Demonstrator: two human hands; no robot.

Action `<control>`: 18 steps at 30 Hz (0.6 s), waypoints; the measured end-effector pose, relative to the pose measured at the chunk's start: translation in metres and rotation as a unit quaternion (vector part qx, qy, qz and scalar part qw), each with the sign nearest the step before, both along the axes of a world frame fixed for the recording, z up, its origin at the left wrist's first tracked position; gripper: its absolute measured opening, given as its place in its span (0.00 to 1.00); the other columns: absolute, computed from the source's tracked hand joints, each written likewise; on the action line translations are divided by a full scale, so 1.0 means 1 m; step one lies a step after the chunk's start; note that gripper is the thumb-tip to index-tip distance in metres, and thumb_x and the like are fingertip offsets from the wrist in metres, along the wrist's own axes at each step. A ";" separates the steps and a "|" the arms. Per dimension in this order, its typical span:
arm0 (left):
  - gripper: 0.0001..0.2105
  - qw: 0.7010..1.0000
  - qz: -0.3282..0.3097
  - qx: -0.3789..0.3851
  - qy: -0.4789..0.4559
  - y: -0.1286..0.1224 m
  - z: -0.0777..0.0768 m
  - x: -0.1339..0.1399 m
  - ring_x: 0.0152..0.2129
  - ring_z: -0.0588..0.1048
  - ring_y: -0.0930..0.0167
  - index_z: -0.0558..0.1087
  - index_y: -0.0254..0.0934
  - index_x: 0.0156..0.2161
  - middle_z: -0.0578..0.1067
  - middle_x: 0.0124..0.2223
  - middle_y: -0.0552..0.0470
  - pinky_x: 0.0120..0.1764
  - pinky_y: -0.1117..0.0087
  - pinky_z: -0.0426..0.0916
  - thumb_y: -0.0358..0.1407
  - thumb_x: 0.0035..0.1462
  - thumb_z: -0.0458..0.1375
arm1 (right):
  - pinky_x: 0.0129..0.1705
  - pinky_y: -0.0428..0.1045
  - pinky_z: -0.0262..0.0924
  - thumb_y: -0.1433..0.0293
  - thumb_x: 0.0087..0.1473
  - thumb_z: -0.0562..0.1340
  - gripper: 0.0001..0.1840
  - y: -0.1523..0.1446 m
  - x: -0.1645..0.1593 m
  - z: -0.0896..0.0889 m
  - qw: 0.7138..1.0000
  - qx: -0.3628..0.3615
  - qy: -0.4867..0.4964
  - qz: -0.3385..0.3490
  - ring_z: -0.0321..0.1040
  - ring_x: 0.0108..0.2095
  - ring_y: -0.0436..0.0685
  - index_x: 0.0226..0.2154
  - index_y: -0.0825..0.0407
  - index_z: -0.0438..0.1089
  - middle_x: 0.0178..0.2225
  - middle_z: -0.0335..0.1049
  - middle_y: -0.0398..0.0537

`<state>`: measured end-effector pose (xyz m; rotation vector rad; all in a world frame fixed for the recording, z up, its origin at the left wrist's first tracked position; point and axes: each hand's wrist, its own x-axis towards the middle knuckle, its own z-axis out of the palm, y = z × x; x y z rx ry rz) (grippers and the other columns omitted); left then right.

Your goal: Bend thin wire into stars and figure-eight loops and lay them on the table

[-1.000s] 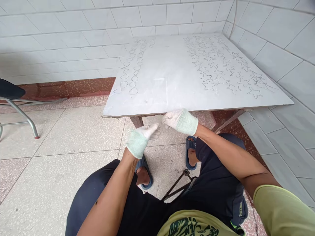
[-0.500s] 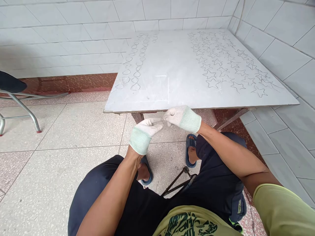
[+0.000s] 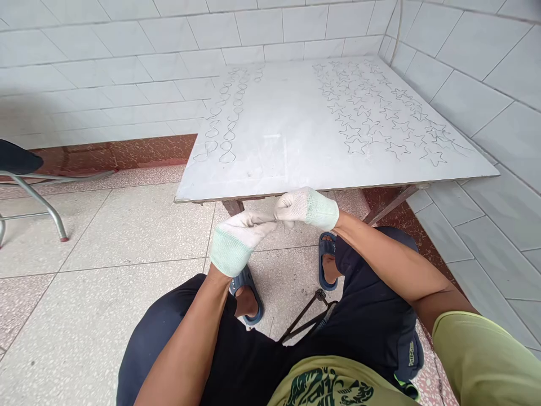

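Observation:
A thin bent wire (image 3: pixel 291 227) shows faintly below my fingers, its full shape hard to make out. My left hand (image 3: pixel 249 228), in a white glove with a pale green cuff, pinches it from the left. From the right, my right hand (image 3: pixel 298 205), gloved alike, has its fingers closed on the same wire. Both hands meet fingertip to fingertip just off the front edge of the white table (image 3: pixel 296 163). On its right side lie several star-shaped wires (image 3: pixel 354 146). Along the left side run rows of wires bent in figure-eight loops (image 3: pixel 227 152).
Tiled walls stand behind the table and to its right. A stool with metal legs (image 3: pixel 38 197) is at the far left. Between my feet on the speckled floor is a dark folding metal frame (image 3: pixel 310 316). A wooden table leg (image 3: pixel 391 203) slants under the right side.
My hands have shifted slightly left and down in the picture, still together on the wire. The view has tilted a little. The wires on the table lie as before.

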<state>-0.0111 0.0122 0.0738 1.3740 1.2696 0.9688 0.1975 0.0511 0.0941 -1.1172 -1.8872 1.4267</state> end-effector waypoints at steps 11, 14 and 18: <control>0.04 0.988 0.063 0.127 0.054 -0.014 -0.008 0.004 0.43 0.82 0.60 0.86 0.45 0.34 0.86 0.42 0.51 0.53 0.61 0.73 0.40 0.56 0.69 | 0.37 0.45 0.61 0.67 0.60 0.62 0.13 0.001 0.003 0.000 0.999 0.041 0.004 0.036 0.69 0.27 0.48 0.25 0.52 0.72 0.22 0.74 0.38; 0.09 0.995 0.086 0.049 0.011 -0.007 -0.010 0.008 0.43 0.82 0.61 0.85 0.42 0.40 0.86 0.43 0.50 0.50 0.63 0.74 0.42 0.55 0.70 | 0.36 0.45 0.61 0.67 0.60 0.62 0.14 0.001 0.002 0.003 0.999 0.044 -0.018 -0.009 0.69 0.26 0.48 0.24 0.52 0.72 0.21 0.73 0.38; 0.16 0.998 0.061 -0.022 0.007 0.001 -0.010 0.011 0.39 0.82 0.61 0.84 0.39 0.41 0.86 0.40 0.47 0.42 0.64 0.73 0.48 0.55 0.69 | 0.36 0.45 0.61 0.68 0.61 0.62 0.13 0.003 0.002 0.008 0.991 0.078 -0.071 -0.080 0.72 0.28 0.49 0.25 0.52 0.75 0.23 0.76 0.39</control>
